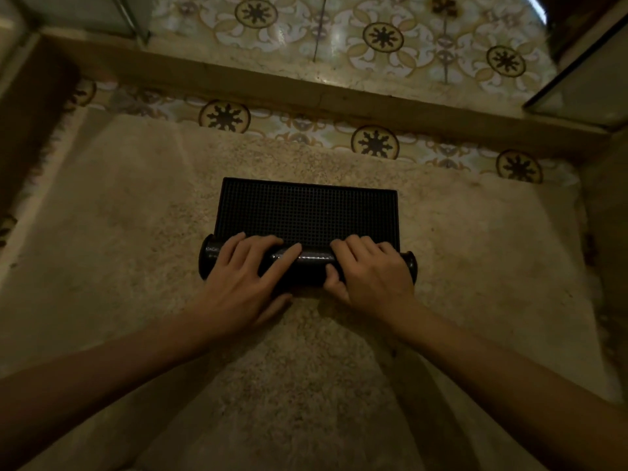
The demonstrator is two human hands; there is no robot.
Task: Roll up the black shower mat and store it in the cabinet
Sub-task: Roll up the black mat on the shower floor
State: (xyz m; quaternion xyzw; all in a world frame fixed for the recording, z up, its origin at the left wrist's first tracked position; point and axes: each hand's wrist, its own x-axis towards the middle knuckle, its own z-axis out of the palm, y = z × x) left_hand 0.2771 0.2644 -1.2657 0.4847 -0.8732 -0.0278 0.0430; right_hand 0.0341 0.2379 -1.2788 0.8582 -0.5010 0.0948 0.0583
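- While dim, yellowish light falls over everything, a shaggy beige rug [136,232] covers most of the floor in front of the person, reaching from the bottom of the view up past the middle.
- Beyond the rug, a tiled floor [384,39] shows cream and ochre floral shapes with dark star-like medallions.
- A low, plain raised threshold [238,83] runs across those tiles from side to side.
- Glass panels stand at the upper corners, one at the left [85,11] and one at the right [584,90].
- The black shower mat [306,212] lies on the rug, near its centre. Its far part is flat and shows a fine grid texture; its near part is wound into a tight, shiny cylinder lying crosswise, with both ends sticking out past the hands.
- Two bare forearms reach in from the bottom corners.
- The left hand [238,280] lies on the left half of the roll, fingers spread and fairly straight, pressing down on it, thumb low beside the rug.
- The right hand [373,277] is on the right half of the roll, fingers curled over its top and thumb tucked against its near side, clasping it.
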